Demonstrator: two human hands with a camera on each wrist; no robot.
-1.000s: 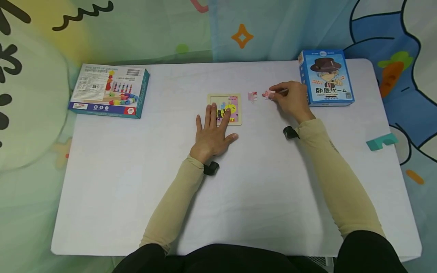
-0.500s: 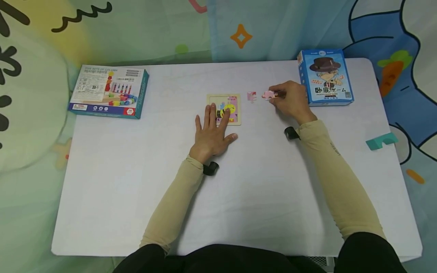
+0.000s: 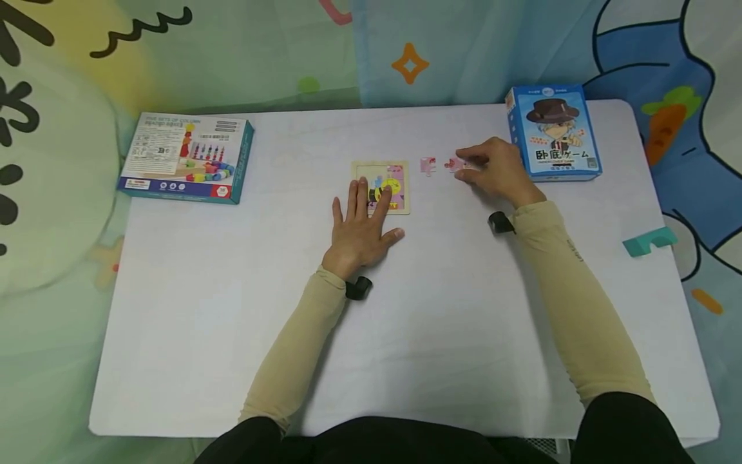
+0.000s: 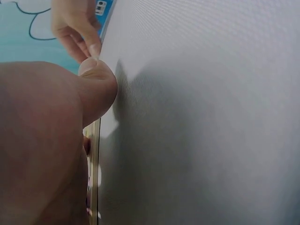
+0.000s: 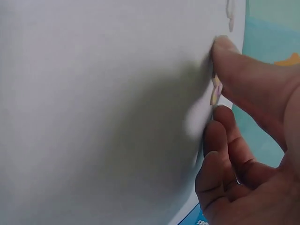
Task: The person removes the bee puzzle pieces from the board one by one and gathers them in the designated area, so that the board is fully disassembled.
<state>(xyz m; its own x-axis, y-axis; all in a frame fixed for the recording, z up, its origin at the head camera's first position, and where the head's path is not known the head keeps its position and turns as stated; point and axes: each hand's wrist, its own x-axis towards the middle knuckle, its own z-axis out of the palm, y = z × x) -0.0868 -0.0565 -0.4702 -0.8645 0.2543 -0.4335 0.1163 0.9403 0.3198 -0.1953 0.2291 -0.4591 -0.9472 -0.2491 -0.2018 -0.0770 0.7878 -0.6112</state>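
My left hand (image 3: 361,237) lies with spread, straight fingers over a small wooden jigsaw board (image 3: 356,169) showing a yellow and black bee. Its fingers hide the board's lower left part. To the right, my right hand (image 3: 497,169) has thumb and index finger at a pink jigsaw piece (image 3: 454,164), pinching it low at the tabletop. The right wrist view shows this piece (image 5: 216,90) edge-on between thumb and fingers, the other fingers curled. A second pink jigsaw piece (image 3: 428,165) lies between board and right hand.
A blue box with a cartoon figure (image 3: 556,138) stands just right of my right hand. At the back left lies a teal-sided toy box (image 3: 185,158). A green arch block (image 3: 649,241) sits near the table's right edge. A patterned curtain (image 3: 261,58) hangs behind.
The pinched piece has turned a little between my right fingers, and that hand's fingers and wrist have shifted slightly. My left hand keeps its place on the board.
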